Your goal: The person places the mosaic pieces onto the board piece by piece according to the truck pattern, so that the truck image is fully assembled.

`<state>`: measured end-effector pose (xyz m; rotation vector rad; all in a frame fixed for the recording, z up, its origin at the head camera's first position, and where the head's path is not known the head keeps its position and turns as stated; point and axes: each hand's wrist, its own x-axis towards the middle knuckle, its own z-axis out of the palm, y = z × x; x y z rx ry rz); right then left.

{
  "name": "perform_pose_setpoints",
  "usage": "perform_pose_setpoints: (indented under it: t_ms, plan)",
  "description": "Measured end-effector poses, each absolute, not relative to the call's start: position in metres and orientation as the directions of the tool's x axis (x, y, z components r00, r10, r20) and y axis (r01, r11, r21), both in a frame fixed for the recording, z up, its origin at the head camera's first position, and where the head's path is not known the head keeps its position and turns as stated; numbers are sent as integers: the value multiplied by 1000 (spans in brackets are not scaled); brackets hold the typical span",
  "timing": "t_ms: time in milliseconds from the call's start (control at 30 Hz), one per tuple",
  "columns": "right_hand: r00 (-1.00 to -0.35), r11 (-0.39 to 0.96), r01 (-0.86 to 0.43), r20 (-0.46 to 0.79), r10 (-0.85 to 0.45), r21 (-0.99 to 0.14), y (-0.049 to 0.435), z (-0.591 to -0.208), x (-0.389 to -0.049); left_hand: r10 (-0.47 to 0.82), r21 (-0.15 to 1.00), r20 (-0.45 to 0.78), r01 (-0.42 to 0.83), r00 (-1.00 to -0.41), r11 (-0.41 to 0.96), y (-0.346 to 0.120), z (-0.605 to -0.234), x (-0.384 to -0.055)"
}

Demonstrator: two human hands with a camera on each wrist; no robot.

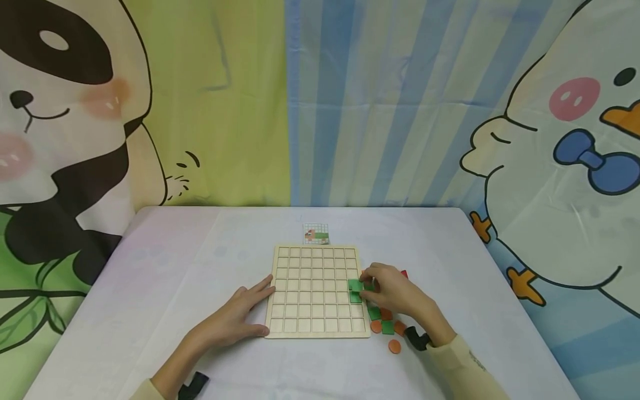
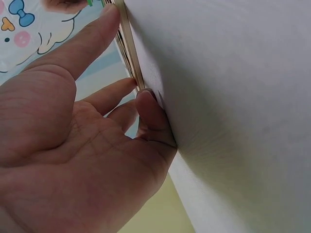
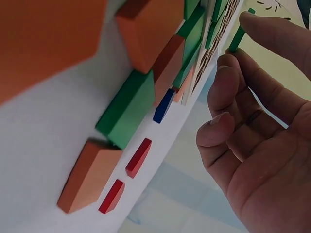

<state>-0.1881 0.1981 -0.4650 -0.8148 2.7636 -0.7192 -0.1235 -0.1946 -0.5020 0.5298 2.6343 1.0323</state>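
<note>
The thumb and forefinger of the right hand were clamped together on a small green tile, holding it by its edges and roughly level with the board, while the other fingers curled loosely beneath. On the far side, the left hand had its fingers spread apart, tips and thumb resting against the left edge of the wooden board, which looked braced by them.

Green tiles showed in the board's rightmost column, around its middle rows; from above I couldn't tell which patch of green was the pinched piece and which lay in the grid. I judged the step in hand to be placing green pieces there. The next move seemed to call for squaring the tile to a free cell, lowering it flat and releasing without nudging its neighbours.

Just beside the board's right edge lay loose green squares, orange discs, red pieces and a blue piece. Past the board's far edge sat a small gridded card bearing a coloured picture, too small to read closely. A white cloth covered the table; cartoon-printed curtains hung behind.
</note>
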Motion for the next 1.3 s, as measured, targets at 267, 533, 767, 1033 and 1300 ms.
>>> perform_pose_setpoints:
  t_ms: [267,533,767,1033,1300]
  plan:
    - [-834,749,-474,-35,-550,-462,187,-464,-192,424,695,-108,237,-899,679,-194,-501,-124]
    - [-826,748,-488,-38,-562,-450,176,-463,-195,431,694,-105,244,-896,677,-194,-501,-124]
    - [-838,767,-456,-72,-541,-452,168,-465,-198,425,700,-101,240,-900,673,-194,-499,-123]
    - [-835,767,-461,-76,-546,-447,164,-470,-202,443,694,-84,267,-892,669,-196,-498,-124]
    - [-827,763,-473,-78,-557,-441,161,-468,-202,429,692,-97,249,-898,677,-195,-499,-124]
